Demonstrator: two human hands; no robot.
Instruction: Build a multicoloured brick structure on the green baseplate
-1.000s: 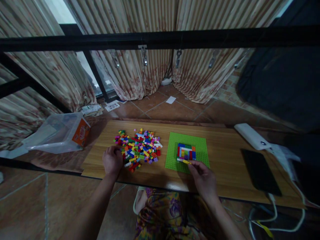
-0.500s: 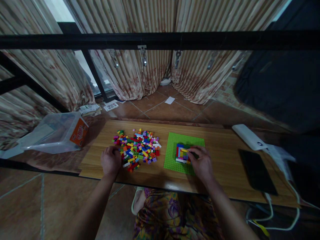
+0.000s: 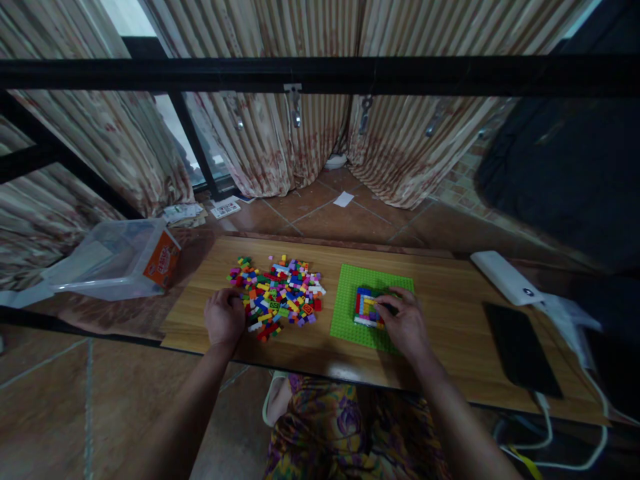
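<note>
On the wooden tabletop, my left hand rests with curled fingers against the left edge of a loose pile of coloured building bricks. Whatever those fingers hold, if anything, is hidden. My right hand is over a green studded baseplate, its thumb and finger pinched at a small yellow brick. This brick lies within a low block of joined bricks in red, blue, white and yellow on the plate. My hand covers the block's right side.
A clear plastic box with an orange label stands left of the table. On the right lie a black phone with a cable and a white power bank. A black rail crosses beyond the table, before the curtains.
The view has shifted slightly, so everything sits a little differently in the picture. Both hands keep nearly the same places, my right hand still pinching at the brick block.
</note>
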